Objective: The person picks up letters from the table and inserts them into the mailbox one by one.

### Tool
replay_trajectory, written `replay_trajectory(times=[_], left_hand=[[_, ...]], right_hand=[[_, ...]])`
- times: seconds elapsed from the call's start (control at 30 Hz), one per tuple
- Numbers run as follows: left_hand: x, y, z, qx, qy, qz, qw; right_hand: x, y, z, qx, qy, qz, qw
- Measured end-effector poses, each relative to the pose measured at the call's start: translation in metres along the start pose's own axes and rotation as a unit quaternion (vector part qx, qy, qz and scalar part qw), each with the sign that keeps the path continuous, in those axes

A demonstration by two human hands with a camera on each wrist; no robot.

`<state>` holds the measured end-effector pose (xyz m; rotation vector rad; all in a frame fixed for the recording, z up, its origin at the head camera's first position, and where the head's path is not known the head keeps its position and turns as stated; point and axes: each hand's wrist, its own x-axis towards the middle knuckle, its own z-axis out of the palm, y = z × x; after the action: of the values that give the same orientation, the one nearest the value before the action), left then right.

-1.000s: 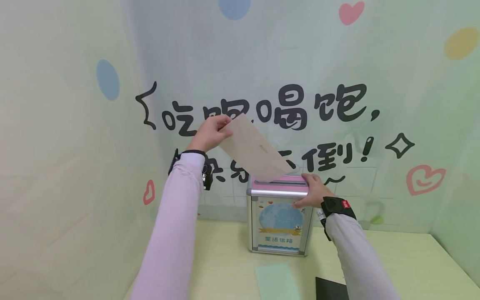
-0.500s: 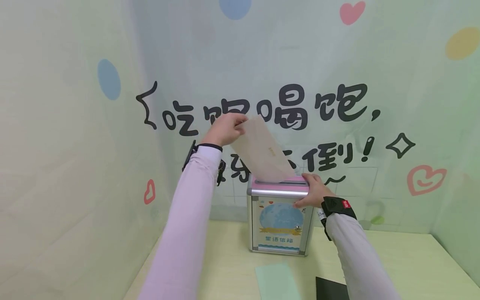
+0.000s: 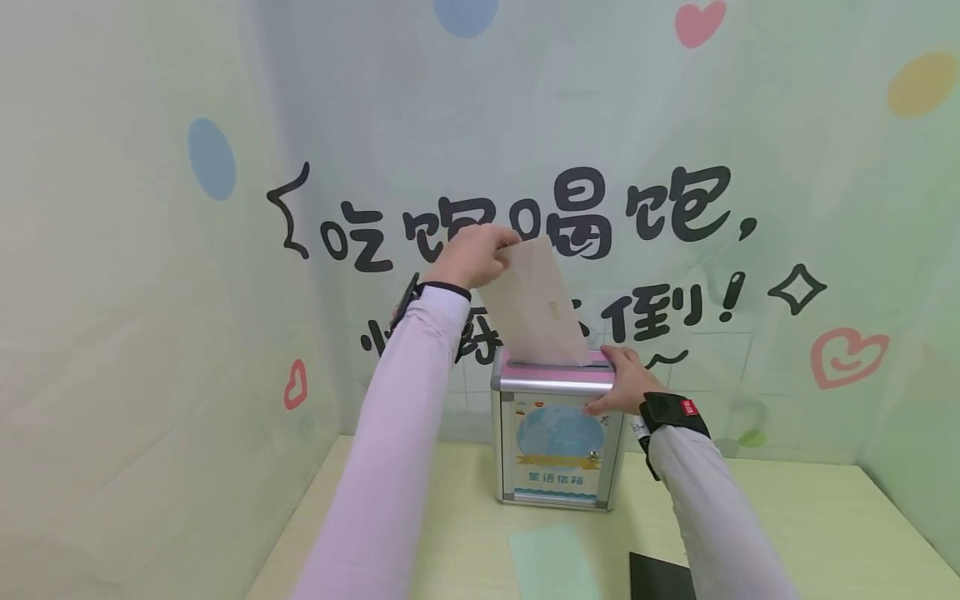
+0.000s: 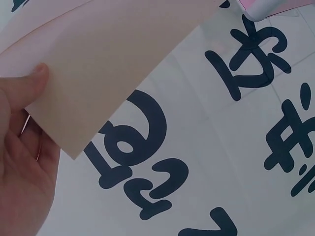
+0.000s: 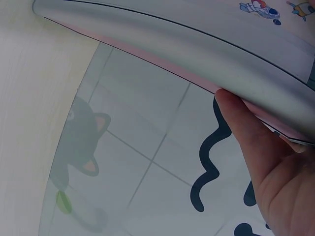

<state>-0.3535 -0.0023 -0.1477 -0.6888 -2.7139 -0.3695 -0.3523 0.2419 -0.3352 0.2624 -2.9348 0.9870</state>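
Left hand (image 3: 472, 257) shifted right; beige envelope (image 3: 534, 308) steeper.

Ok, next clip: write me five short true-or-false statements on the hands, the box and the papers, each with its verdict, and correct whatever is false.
1. The left grip pinches the beige paper near its upper end. True.
2. The lower edge of the beige paper is at the slot in the pink top of the box. True.
3. The right grip is well away from the box. False: the right grip holds the box at its upper right corner.
4. The pale green sheet lies on top of the box. False: the pale green sheet lies on the table, in front of the box.
5. A black item lies to the right of the pale green sheet. True.
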Motion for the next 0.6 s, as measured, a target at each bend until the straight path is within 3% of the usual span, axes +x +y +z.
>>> replay_trajectory(times=[0.3,0.6], left_hand=[[0.007,0.018,0.008,0.032,-0.014,0.029,0.999],[0.013,0.023,0.016,0.048,-0.023,0.026,0.9982]], right_hand=[[0.004,0.005,0.003,-0.002,0.001,0.008,1.0],[0.006,0.005,0.004,0.003,0.002,0.008,1.0]])
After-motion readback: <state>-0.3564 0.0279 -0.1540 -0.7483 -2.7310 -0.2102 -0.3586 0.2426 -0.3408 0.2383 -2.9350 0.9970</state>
